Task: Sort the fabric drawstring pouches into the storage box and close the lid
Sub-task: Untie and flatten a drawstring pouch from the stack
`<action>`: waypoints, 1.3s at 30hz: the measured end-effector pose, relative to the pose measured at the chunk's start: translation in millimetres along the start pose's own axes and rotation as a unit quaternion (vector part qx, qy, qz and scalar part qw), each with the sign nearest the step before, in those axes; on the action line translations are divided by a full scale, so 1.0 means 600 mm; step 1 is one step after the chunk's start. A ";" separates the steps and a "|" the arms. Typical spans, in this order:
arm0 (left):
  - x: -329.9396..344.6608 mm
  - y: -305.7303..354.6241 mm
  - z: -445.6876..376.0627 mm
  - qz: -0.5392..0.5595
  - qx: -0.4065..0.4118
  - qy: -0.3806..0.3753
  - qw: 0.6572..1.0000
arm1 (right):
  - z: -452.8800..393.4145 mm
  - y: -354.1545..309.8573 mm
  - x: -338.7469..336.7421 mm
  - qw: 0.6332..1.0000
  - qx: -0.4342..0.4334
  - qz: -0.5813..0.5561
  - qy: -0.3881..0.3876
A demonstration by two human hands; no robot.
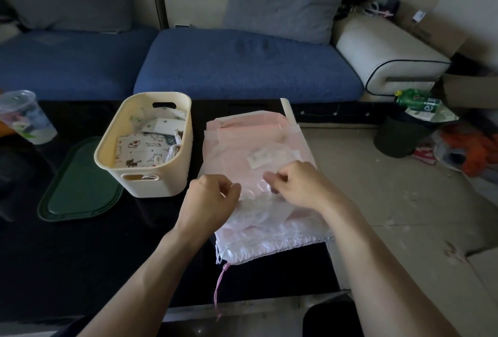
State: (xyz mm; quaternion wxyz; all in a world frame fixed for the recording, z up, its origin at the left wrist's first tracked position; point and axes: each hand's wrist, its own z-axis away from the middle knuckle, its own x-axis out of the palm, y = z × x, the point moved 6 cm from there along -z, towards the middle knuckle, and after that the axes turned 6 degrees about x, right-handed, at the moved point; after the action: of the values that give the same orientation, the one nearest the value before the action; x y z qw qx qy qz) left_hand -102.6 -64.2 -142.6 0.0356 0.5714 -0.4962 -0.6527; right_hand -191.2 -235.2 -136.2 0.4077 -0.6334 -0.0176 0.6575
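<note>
My cream plastic storage box (151, 172) stands open on the black glossy table (80, 255), holding a white cat-print fabric pouch (137, 150) with more pale printed pouches behind it. Its dark green lid (78, 191) lies flat just left of the box. Right of the box sits a stack of pink drawstring pouches in clear wrapping (258, 174). My left hand (210, 201) and right hand (299, 188) both pinch the top wrapper.
</note>
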 end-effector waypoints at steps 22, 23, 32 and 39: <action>0.042 -0.001 -0.009 0.112 -0.087 -0.043 0.989 | 0.026 -0.033 0.025 0.966 -0.007 -0.228 0.118; 0.038 -0.002 -0.007 0.127 -0.093 -0.028 0.987 | 0.031 -0.038 0.028 0.961 -0.015 -0.249 0.121; 0.025 -0.010 0.001 0.407 -0.209 0.047 0.888 | 0.013 -0.022 0.043 0.991 0.030 -0.131 -0.012; 0.026 0.020 -0.013 0.335 -0.055 0.012 0.941 | 0.026 -0.034 0.048 0.947 0.004 -0.247 -0.205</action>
State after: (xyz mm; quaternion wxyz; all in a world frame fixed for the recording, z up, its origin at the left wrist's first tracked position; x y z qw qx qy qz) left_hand -108.2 -84.2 -144.4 0.2897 0.3774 -0.6215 -0.6223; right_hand -189.9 -197.8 -145.4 0.5479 -0.4593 -0.2539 0.6514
